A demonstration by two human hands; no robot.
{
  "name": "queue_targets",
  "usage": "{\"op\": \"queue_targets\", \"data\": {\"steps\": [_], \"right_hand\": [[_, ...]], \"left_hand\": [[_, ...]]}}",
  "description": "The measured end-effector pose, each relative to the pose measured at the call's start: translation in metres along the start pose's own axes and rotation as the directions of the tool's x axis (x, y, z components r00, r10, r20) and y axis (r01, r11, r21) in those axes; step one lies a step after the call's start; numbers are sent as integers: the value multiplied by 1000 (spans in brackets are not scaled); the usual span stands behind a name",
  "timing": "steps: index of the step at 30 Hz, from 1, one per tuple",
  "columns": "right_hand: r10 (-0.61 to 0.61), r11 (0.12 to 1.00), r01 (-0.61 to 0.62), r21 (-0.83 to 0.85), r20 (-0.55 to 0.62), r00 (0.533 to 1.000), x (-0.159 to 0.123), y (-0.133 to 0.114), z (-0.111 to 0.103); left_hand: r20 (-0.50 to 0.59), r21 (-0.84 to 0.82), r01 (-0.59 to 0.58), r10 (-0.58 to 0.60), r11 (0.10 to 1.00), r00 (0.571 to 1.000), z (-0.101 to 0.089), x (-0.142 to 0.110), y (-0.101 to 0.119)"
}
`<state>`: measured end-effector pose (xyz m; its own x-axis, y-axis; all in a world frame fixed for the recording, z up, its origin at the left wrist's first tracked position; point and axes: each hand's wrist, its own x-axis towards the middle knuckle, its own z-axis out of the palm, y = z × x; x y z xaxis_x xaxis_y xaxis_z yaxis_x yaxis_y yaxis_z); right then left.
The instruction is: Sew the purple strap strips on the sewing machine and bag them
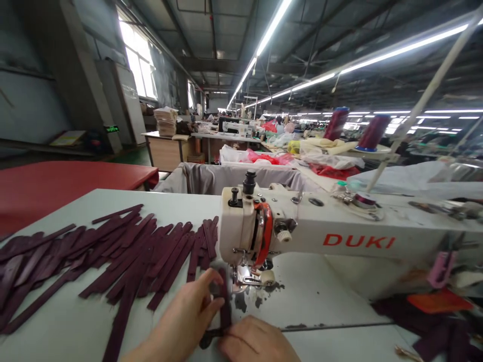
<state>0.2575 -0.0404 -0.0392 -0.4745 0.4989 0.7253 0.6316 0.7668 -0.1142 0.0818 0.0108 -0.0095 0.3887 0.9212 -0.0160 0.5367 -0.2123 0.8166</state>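
A dark purple strap (225, 300) lies just left of the sewing machine's presser foot (247, 275), pointing away from me. My left hand (188, 314) has its thumb and forefinger curled against the strap's left side, closed on it. At the near end of the strap, the fingers of my right hand (260, 341) are closed on it, partly hidden by the hand itself. A small dark piece (207, 340) shows between the two hands; its kind is unclear. Left of them, a heap of similar purple straps (151, 251) spreads across the white table (68, 317).
The sewing machine's arm (302, 236) stretches off to the right. Pink-handled snips (442, 266) hang near its column, above dark fabric pieces (445, 332) and an orange item (439, 301). Purple thread cones (373, 131) stand behind. A red-covered surface (75, 181) lies far left.
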Motion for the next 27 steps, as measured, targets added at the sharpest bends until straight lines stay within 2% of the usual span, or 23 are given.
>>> {"op": "queue_targets", "data": {"steps": [2, 3, 4, 5, 7, 8, 9, 13, 18, 21, 24, 27], "right_hand": [[-13, 999, 12, -30, -32, 999, 2, 5, -7], [-21, 999, 19, -46, -38, 999, 2, 6, -9], [-26, 998, 23, -63, -42, 999, 1, 6, -9], [-25, 997, 21, -78, -42, 999, 0, 6, -9], [-20, 995, 15, -94, -46, 999, -3, 6, -6], [-13, 995, 8, -97, -48, 999, -4, 6, -5], [-6, 995, 1, -96, -50, 999, -5, 6, -4], [-1, 996, -5, -93, -62, 998, -2, 7, -5], [-15, 996, 6, -91, -99, 995, 1, 6, -7], [-18, 996, 11, -84, -84, 996, 1, 7, -8], [-23, 995, 15, -96, -84, 996, 1, 10, -7], [-12, 991, -2, -135, -101, 995, -1, 13, -3]], "left_hand": [[-30, 130, -161, 166, 978, 986, -8, -4, 1], [-26, 223, -277, 290, 935, 957, -9, -5, -1], [-11, 325, -404, 431, 855, 902, -9, -7, -4], [17, 426, -516, 563, 744, 826, -7, -7, -8], [85, 572, -637, 735, 516, 673, -1, -7, -15], [108, 603, -656, 768, 454, 631, 2, -6, -16], [133, 617, -668, 781, 417, 610, 3, -5, -17], [212, 629, -693, 780, 353, 589, 1, -1, -5], [166, 625, -682, 789, 380, 592, -3, 1, 7], [125, 570, -704, 802, 423, 584, 1, 2, 0], [87, 534, -707, 801, 464, 592, 8, 3, -14], [94, 512, -707, 786, 488, 611, 14, 6, -28]]}}
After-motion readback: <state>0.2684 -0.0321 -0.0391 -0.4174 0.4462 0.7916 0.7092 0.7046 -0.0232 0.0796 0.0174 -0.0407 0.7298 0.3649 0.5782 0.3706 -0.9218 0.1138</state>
